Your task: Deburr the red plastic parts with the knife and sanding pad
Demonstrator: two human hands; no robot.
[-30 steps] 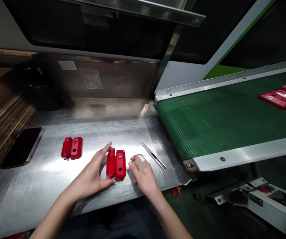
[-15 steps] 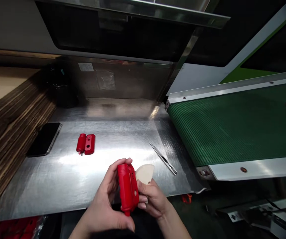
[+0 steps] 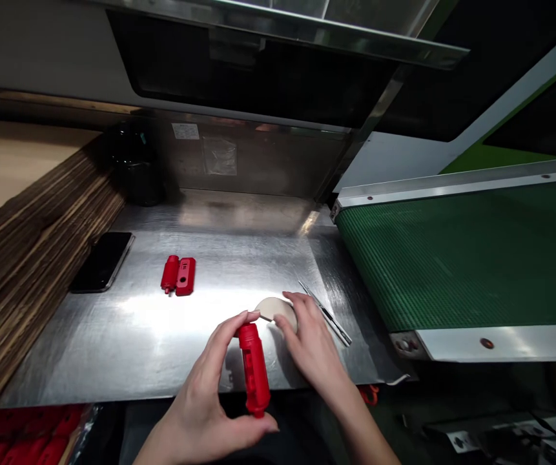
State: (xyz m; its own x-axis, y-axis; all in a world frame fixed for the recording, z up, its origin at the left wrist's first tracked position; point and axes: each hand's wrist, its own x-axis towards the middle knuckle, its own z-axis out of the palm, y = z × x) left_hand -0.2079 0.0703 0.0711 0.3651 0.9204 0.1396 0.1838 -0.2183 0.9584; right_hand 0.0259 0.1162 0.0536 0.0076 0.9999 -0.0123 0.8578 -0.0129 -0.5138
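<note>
My left hand [image 3: 205, 387] grips a red plastic part [image 3: 254, 368] by its two ends, fingers at the top and thumb under the narrow tip. The part is roughly cylindrical, with a recessed opening along its side. My right hand [image 3: 310, 339] has its thumb and fingers on a pale, round-edged flat pad [image 3: 272, 309] at the metal table's surface. Right beside that hand lies a slim craft knife or similar pen-shaped tool [image 3: 329, 316]. Farther left on the table rests another red plastic part [image 3: 178, 276], a cylinder joined to a flat panel with a round hole.
A black phone [image 3: 103, 261] lies by a cardboard stack [image 3: 50, 239] at the left of the metal table [image 3: 113, 349]. A dark container [image 3: 137, 165] stands behind. A green conveyor belt [image 3: 466, 258] borders the right side. Red parts [image 3: 20, 433] fill the lower left.
My right hand has left the red part and moved away with the pale pad, toward the slim tool. The red part has turned in my left hand. The view has shifted slightly.
</note>
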